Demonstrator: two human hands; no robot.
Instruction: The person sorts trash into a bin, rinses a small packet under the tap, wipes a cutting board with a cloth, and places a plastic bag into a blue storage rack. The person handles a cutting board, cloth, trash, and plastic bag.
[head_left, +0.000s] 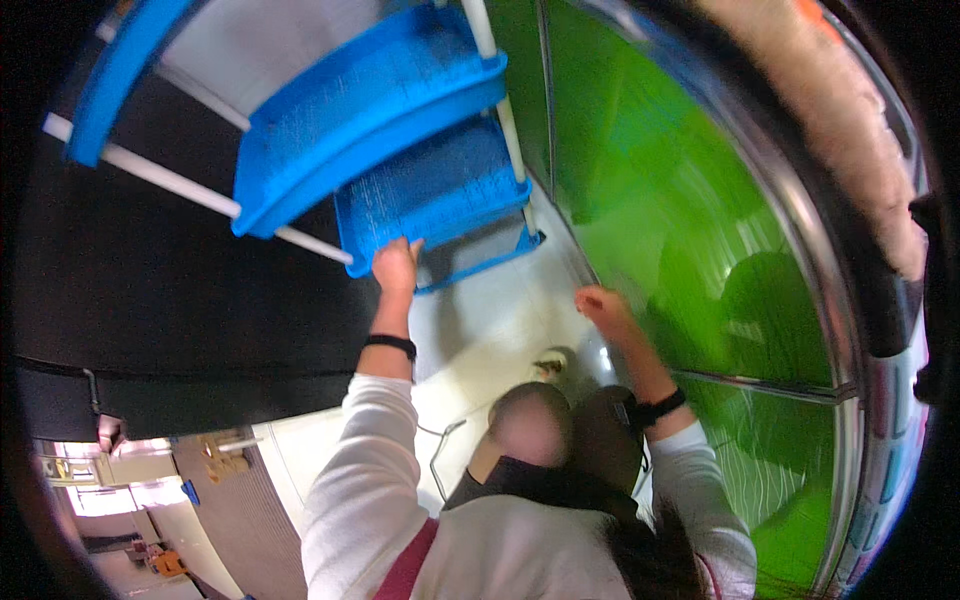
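Note:
A blue plastic tiered rack (375, 127) with white tube posts stands ahead of me. My left hand (396, 266) is at the front edge of its lower tray (442, 180), with the fingers curled and the thumb beside them. Whether it grips the tray edge or is only in front of it, I cannot tell. My right hand (604, 311) hangs beside a glossy green panel (660, 187), fingers curled, and nothing shows in it. A dark band circles each wrist.
The green panel has a metal frame (795, 202) and curves along my right. A black surface (187, 292) fills the left side. Pale floor (480, 337) lies below, with a shoe (551, 364) on it. A fuzzy beige object (825, 112) is at upper right.

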